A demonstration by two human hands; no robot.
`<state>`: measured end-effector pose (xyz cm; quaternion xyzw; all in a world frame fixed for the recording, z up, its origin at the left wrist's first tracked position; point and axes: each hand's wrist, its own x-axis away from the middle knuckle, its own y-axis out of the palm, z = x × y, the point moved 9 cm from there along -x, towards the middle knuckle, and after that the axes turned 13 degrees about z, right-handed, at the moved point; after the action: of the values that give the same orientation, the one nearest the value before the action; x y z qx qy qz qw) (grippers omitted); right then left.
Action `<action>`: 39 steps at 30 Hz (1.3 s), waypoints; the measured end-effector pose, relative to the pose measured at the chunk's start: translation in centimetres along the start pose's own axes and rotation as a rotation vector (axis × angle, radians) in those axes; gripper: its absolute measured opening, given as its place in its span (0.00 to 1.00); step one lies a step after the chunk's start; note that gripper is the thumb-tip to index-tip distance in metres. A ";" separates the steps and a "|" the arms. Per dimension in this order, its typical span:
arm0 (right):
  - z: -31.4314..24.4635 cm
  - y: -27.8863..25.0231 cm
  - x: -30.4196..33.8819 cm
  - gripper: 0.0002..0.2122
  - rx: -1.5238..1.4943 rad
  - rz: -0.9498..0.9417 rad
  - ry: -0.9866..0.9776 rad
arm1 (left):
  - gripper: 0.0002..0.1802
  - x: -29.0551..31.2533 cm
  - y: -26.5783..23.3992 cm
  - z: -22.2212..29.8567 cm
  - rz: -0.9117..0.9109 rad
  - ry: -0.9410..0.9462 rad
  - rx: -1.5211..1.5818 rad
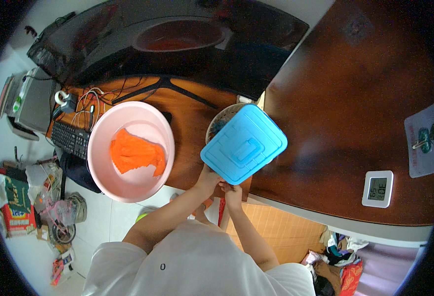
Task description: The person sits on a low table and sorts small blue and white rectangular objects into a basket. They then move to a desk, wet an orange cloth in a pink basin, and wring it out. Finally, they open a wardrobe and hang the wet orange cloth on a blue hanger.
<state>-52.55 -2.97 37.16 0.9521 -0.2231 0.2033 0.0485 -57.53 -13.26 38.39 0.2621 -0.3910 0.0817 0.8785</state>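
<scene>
A blue plastic lid with a raised handle is tilted over the desk edge in front of me; whether a box lies under it is hidden. My left hand reaches under its near edge, fingers mostly covered. Against the near corner, my right hand has its fingers curled and meets the left fingertips. What they pinch there I cannot make out. Behind the lid, partly covered, is a round light basket. To the left stands a pink basin with a crumpled orange cloth inside.
A large dark monitor spans the back. Left of the basin are a black keyboard and tangled cables. A dark wooden surface at right carries a white digital clock. Lower left, a pink toy bicycle stands among bags.
</scene>
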 end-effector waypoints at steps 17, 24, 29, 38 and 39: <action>-2.6 -2.7 1.5 0.13 -0.066 0.103 0.296 | 0.36 2.9 -1.7 4.2 0.228 0.270 0.126; -6.9 -3.6 0.8 0.07 -0.208 0.111 0.006 | 0.28 0.2 0.2 7.8 0.025 0.200 -0.105; -7.6 -4.5 0.7 0.05 -0.366 0.167 -0.005 | 0.26 -0.1 0.9 8.6 -0.039 0.346 -0.210; -8.1 -5.6 1.1 0.06 -0.108 0.179 0.185 | 0.26 0.0 0.6 9.7 0.048 0.740 -0.551; -8.4 -5.6 1.2 0.06 -0.119 0.164 0.198 | 0.27 0.1 0.6 9.7 0.065 0.725 -0.577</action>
<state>-52.14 3.10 45.37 0.9015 -0.3060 0.2857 0.1097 -63.93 -17.81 44.05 -0.0510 -0.0736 0.0835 0.9925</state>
